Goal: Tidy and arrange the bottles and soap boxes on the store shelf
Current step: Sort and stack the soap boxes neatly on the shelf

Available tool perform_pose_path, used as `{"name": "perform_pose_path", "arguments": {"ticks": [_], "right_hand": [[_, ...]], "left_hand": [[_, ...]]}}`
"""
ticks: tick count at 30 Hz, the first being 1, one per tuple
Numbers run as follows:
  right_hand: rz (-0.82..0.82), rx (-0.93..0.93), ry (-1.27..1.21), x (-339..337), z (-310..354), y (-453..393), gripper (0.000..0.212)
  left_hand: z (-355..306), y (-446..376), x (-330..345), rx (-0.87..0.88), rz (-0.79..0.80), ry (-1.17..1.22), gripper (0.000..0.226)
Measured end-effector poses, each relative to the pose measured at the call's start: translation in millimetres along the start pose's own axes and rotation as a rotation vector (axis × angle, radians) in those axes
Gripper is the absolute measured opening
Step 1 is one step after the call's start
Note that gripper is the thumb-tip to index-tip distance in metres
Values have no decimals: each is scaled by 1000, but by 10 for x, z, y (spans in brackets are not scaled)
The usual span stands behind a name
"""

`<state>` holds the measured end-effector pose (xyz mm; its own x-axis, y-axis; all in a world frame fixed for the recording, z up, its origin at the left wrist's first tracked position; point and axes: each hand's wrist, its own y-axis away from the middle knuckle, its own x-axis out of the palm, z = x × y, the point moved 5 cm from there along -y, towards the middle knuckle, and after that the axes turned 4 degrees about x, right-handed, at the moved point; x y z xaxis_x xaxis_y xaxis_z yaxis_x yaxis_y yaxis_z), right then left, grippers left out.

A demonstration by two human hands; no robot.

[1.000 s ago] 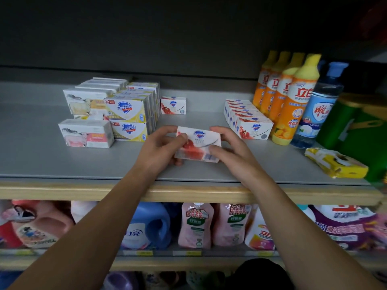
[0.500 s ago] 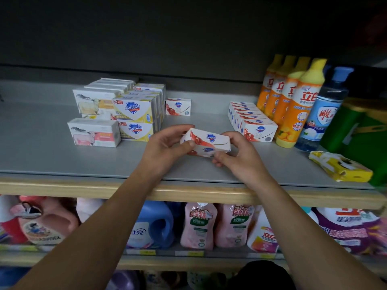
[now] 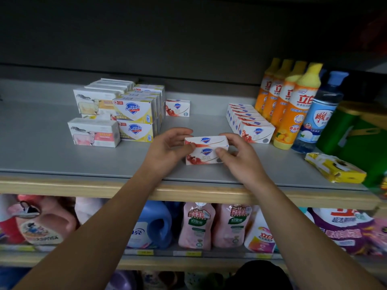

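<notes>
Grey shelf [image 3: 52,160], the landmark. At its right end, a row of orange bottles [image 3: 293,114] beside a blue bottle [image 3: 318,120]. Left of these, a row of white-and-red soap boxes [image 3: 251,124]; far left, stacked yellow soap boxes [image 3: 136,120]. Near its front edge, the held soap box [image 3: 206,150] stands on edge, left hand [image 3: 165,149] and right hand [image 3: 240,160] gripping its ends.

Glossy cardboard soap box [image 3: 206,150], matt shelf [image 3: 52,155]
</notes>
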<state>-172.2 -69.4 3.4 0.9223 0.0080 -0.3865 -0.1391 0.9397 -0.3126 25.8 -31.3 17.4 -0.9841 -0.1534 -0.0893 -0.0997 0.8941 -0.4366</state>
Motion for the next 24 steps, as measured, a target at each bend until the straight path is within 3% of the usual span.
{"name": "perform_pose_path", "arguments": {"ticks": [6,12,17,24], "right_hand": [[39,84,145,6,24,-26,45],[-101,83,523,-678,-111,-76,47],[87,210,951,-1057,-488,-113,58],[99,175,983,-1019,-692,-117,59]], "left_hand": [[-61,9,49,114,-7,-427,41],[-97,-61,189,234,123,-768,51],[-207,-328,351,237,92,-834,48],[-328,-1013,1016,266,16,-790,46]]}}
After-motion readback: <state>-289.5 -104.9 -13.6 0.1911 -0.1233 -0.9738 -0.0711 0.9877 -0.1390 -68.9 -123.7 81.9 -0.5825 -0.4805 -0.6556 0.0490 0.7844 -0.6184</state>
